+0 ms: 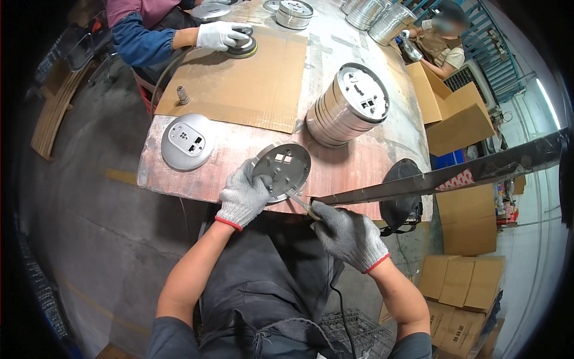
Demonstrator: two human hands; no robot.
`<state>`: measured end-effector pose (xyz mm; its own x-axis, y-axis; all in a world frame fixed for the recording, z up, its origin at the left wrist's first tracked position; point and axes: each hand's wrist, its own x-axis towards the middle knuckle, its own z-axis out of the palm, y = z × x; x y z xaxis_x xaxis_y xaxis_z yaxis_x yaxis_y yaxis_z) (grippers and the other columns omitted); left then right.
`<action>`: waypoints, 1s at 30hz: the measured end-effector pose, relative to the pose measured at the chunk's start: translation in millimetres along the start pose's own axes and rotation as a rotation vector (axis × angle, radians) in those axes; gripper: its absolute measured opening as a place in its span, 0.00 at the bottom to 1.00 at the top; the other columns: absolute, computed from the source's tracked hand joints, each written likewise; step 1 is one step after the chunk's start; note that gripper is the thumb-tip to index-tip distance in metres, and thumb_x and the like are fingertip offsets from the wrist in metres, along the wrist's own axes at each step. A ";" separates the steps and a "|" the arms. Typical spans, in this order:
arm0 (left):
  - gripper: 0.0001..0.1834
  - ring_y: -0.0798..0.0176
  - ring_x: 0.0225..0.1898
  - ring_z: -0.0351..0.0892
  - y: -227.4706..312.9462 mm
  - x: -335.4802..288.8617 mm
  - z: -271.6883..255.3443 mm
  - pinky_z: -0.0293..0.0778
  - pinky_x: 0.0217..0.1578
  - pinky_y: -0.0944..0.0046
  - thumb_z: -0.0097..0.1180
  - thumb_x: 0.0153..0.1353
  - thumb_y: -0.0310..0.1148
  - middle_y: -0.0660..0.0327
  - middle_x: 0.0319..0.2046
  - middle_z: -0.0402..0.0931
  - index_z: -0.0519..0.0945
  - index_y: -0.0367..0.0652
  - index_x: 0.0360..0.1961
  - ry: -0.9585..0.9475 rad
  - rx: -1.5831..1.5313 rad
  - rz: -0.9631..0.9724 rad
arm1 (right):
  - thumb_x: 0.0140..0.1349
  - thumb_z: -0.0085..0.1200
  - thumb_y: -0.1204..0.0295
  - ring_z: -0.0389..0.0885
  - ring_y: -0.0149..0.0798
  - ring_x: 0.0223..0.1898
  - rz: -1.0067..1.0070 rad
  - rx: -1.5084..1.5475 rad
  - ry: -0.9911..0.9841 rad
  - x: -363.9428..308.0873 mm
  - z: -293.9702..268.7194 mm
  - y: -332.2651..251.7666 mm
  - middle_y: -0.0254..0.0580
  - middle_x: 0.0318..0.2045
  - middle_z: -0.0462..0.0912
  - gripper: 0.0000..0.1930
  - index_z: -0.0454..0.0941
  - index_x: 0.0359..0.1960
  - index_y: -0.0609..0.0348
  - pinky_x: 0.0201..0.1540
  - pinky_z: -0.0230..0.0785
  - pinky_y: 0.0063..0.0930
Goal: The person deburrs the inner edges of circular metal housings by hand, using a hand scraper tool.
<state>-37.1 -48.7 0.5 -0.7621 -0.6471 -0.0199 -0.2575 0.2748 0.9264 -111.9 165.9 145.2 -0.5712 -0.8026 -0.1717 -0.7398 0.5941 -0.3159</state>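
Note:
My left hand (244, 196), in a grey knitted glove with a red cuff, grips a round grey metal housing (294, 163) by its near left rim. The housing is tilted, its hollow side with square cut-outs and small posts facing me. My right hand (351, 236), gloved alike, is closed around a thin hand tool (298, 200) that looks like a file or scraper. Its tip meets the lower part of the housing near the rim; the handle is mostly hidden by my fingers. A silver domed cover (171, 157) lies to the left of the housing on the table.
A stack of round metal housings (335, 116) stands beyond my hands. Cardboard (275, 90) covers part of the table (371, 157), where another person's gloved hand holds a disc sander (242, 48). A dark metal bar (412, 184) crosses at right beside a black fan-like object (399, 206).

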 end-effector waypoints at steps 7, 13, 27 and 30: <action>0.14 0.37 0.41 0.85 6.5 -5.3 -0.1 0.80 0.42 0.44 0.54 0.61 0.30 0.44 0.36 0.85 0.79 0.42 0.49 0.012 0.006 0.074 | 0.64 0.57 0.67 0.84 0.57 0.27 -0.103 -0.111 -0.024 15.7 -5.4 -9.5 0.50 0.25 0.83 0.08 0.78 0.42 0.54 0.31 0.77 0.51; 0.12 0.41 0.40 0.86 4.6 2.7 -7.4 0.81 0.43 0.48 0.51 0.63 0.29 0.46 0.35 0.85 0.79 0.40 0.47 -0.035 0.060 0.035 | 0.64 0.58 0.66 0.84 0.53 0.25 -0.101 -0.218 -0.061 19.3 1.7 -15.4 0.50 0.24 0.83 0.10 0.78 0.45 0.52 0.28 0.77 0.48; 0.16 0.33 0.50 0.82 44.0 20.6 -19.6 0.77 0.53 0.42 0.49 0.65 0.38 0.38 0.43 0.83 0.80 0.40 0.47 -0.168 0.322 -0.280 | 0.65 0.58 0.67 0.83 0.46 0.23 -0.095 0.049 0.391 -7.6 94.4 16.6 0.41 0.24 0.82 0.16 0.76 0.54 0.49 0.24 0.77 0.39; 0.18 0.33 0.51 0.82 38.4 21.5 -19.3 0.77 0.53 0.43 0.52 0.63 0.40 0.39 0.44 0.83 0.80 0.39 0.48 -0.150 0.351 -0.275 | 0.61 0.65 0.70 0.89 0.49 0.35 0.021 0.111 0.305 -6.0 101.7 10.8 0.50 0.37 0.88 0.19 0.82 0.54 0.56 0.38 0.82 0.35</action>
<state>-52.0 -65.8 42.9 -0.7085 -0.6266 -0.3246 -0.6273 0.3487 0.6963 -80.3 171.6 47.9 -0.6784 -0.7274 0.1032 -0.6933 0.5873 -0.4177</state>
